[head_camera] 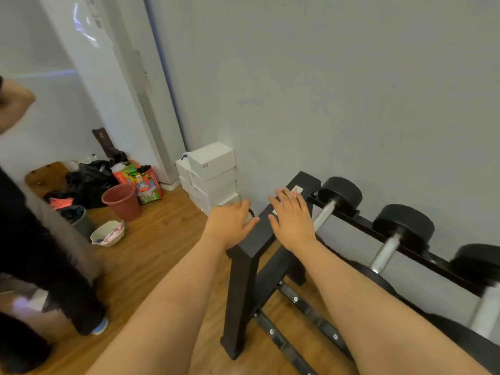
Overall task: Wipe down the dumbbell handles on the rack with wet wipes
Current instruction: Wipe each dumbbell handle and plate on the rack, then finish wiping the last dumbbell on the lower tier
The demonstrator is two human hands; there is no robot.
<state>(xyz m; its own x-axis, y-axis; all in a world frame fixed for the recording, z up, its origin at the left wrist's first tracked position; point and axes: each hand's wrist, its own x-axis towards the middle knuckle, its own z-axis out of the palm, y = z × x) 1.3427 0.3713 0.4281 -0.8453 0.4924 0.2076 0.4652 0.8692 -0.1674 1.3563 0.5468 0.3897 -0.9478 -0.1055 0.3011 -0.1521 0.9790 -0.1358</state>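
A black dumbbell rack [244,269] stands against the grey wall at the right. On its top row lie black-headed dumbbells with silver handles: the nearest handle [324,213], a second [385,253] and a third [484,315] at the frame edge. My left hand [231,223] hovers flat, fingers straight, just left of the rack's end post. Over the top of that post my right hand [290,217] is spread, palm down, holding nothing. No wet wipe shows in either hand.
White boxes [212,174] are stacked by the wall beyond the rack. On the wooden floor at the left are a red bucket [123,201], a white basin [108,234], black bags [89,182] and a colourful bag [143,182]. Another person [46,239] in dark clothes stands at the far left.
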